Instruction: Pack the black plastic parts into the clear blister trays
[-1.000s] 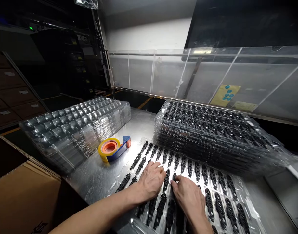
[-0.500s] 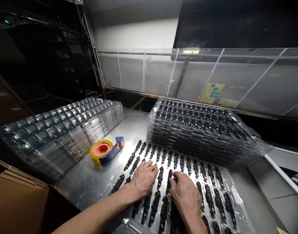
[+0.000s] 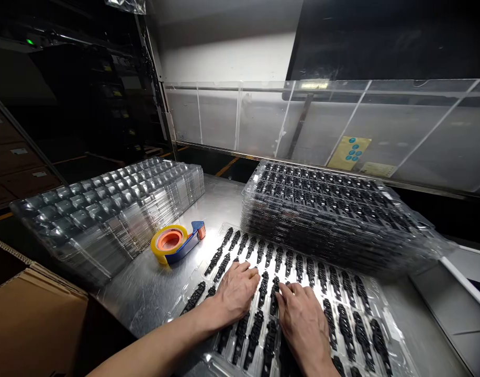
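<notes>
A clear plastic tray (image 3: pixel 397 335) in front of me holds rows of small black ribbed plastic parts (image 3: pixel 263 290). Over its middle, my left hand (image 3: pixel 236 292) rests with the fingers curled downward and pressed together; whatever is beneath the fingertips is hidden. To its right, my right hand (image 3: pixel 305 322) has its thumb and fingers bent in at the edge of one black plastic part (image 3: pixel 275 296), which sits upright in line with its row. The fingertips touch that part and partly cover its neighbours.
A tall stack of filled trays (image 3: pixel 322 209) stands behind the tray. Nested clear trays (image 3: pixel 118 209) are piled at left. A tape dispenser (image 3: pixel 180 243) lies between, on the metal table (image 3: pixel 220 196). A cardboard box (image 3: pixel 35 319) is at lower left, a white bin (image 3: pixel 447 298) at right.
The whole view has shifted slightly, so everything sits a little further right. Both hands stay at nearly the same spots on the tray, with only small finger movement.
</notes>
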A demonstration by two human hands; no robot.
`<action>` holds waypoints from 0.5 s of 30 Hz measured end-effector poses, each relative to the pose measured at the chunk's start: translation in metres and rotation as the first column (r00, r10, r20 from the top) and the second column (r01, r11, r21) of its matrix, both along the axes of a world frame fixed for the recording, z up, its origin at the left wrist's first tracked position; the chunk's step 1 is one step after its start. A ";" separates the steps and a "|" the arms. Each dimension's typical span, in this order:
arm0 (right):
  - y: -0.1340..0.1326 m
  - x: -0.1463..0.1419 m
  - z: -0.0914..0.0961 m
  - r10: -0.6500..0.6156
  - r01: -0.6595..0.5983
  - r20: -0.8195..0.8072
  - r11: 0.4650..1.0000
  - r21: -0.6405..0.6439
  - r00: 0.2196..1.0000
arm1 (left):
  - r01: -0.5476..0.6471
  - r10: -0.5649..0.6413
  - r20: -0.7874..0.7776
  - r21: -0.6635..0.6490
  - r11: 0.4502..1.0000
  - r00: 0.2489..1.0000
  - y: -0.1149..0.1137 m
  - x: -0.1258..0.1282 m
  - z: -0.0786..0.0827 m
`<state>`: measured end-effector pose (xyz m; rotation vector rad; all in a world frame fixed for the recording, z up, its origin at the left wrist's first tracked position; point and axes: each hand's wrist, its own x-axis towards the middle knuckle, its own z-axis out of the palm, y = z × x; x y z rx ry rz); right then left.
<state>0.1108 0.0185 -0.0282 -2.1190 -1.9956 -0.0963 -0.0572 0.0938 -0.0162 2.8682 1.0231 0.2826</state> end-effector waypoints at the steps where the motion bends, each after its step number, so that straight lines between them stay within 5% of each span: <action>1: 0.001 0.000 0.000 0.015 -0.016 0.004 1.000 0.010 1.000 | -0.002 0.002 -0.001 0.002 1.000 1.000 0.000 0.000 0.000; 10: 0.001 -0.009 0.003 0.022 -0.025 0.042 0.997 0.080 0.999 | 0.025 -0.025 0.023 -0.006 1.000 0.999 0.002 0.001 0.003; 15: -0.066 0.054 -0.001 -0.085 0.076 0.037 0.980 0.186 0.996 | -0.051 0.031 0.184 0.103 0.993 0.982 0.014 -0.051 0.009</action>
